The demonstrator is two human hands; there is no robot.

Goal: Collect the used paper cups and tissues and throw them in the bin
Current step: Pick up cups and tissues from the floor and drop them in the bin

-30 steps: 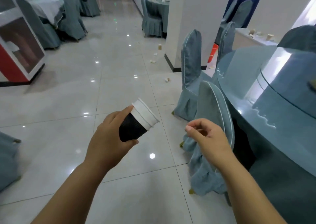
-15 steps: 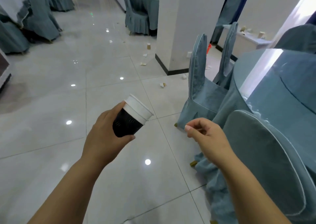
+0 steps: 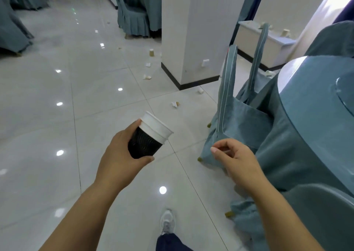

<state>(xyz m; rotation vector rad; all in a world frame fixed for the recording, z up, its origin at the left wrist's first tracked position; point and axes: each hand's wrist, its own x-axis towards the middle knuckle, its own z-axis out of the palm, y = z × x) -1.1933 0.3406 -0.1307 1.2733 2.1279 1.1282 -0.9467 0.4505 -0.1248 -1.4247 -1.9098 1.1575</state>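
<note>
My left hand [image 3: 122,155] grips a stack of paper cups [image 3: 149,135], a black ribbed one outside with white ones nested inside, tilted to the right. My right hand [image 3: 233,158] hangs beside it with loosely curled fingers and holds nothing. Ahead on the tiled floor lie used cups: a crushed one [image 3: 175,104], one by the pillar's corner [image 3: 200,90], one on its side [image 3: 147,77], a white scrap [image 3: 148,65] and an upright brown cup [image 3: 151,52]. More cups stand on a white counter [image 3: 285,33] at the back right. No bin is in view.
A white pillar [image 3: 191,30] stands ahead. To the right is a round table with blue cloth [image 3: 310,105] and covered chairs [image 3: 235,116]. Another dressed table with chairs [image 3: 134,18] is further back. My shoe [image 3: 167,222] is on the floor below.
I have walked forward, so the pillar and the floor cups are nearer and the chairs have slid right. Both hands keep their pose, the left still holding the cups.
</note>
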